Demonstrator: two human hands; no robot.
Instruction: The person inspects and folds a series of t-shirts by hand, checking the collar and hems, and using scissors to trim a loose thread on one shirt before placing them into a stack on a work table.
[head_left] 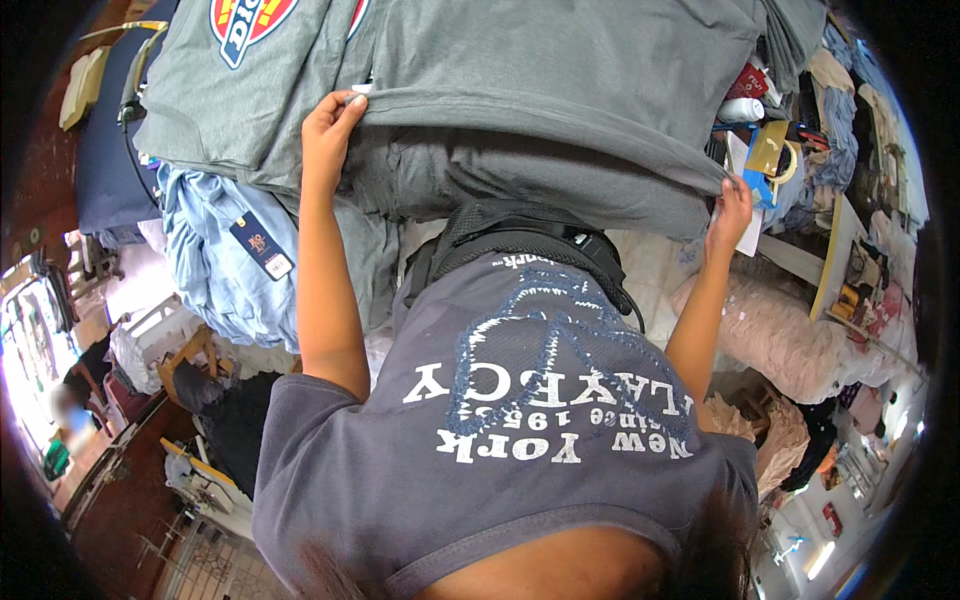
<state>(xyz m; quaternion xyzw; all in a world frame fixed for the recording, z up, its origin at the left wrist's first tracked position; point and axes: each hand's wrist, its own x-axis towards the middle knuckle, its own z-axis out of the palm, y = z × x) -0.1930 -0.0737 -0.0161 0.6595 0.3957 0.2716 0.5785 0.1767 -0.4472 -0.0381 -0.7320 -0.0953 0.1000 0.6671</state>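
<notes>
A grey T-shirt (560, 60) is spread over the worktop in front of me, its near hem stretched between my hands. My left hand (330, 125) is closed, pinching the left end of the hem between thumb and fingers. At the right end, my right hand (732, 212) grips the same hem. The edge sags a little and sits raised over more grey fabric (540, 180) beneath it. To the left lies another grey shirt (230, 130) with a colourful printed badge, close beside my left hand.
A light blue garment (235, 265) with a dark hang tag (262, 247) hangs off the worktop's left side. By my right hand are a tape roll (787, 162), a white bottle (741, 110) and papers. Pink bundles (770, 330) lie lower right. A blurred person (75, 415) is far left.
</notes>
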